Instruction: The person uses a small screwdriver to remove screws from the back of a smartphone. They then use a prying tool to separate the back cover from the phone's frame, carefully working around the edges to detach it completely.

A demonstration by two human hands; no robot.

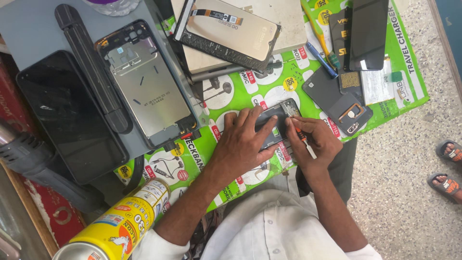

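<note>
Both hands [243,139] [312,139] on opened phone [274,120], seemingly

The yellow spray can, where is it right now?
In the head view the yellow spray can lies at the bottom left, beside the person's left forearm and below the grey phone frame.

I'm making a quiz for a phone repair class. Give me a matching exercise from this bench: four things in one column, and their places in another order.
Things:
1. opened phone
2. spray can
3. metal phone frame
4. blue pen

Places:
A. bottom left corner, lying on its side
B. under the left hand, with the right hand at its edge
C. on the grey mat, beside a black bar
D. on the green packaging, left of a dark phone back

Pairs: 1-B, 2-A, 3-C, 4-D
</note>
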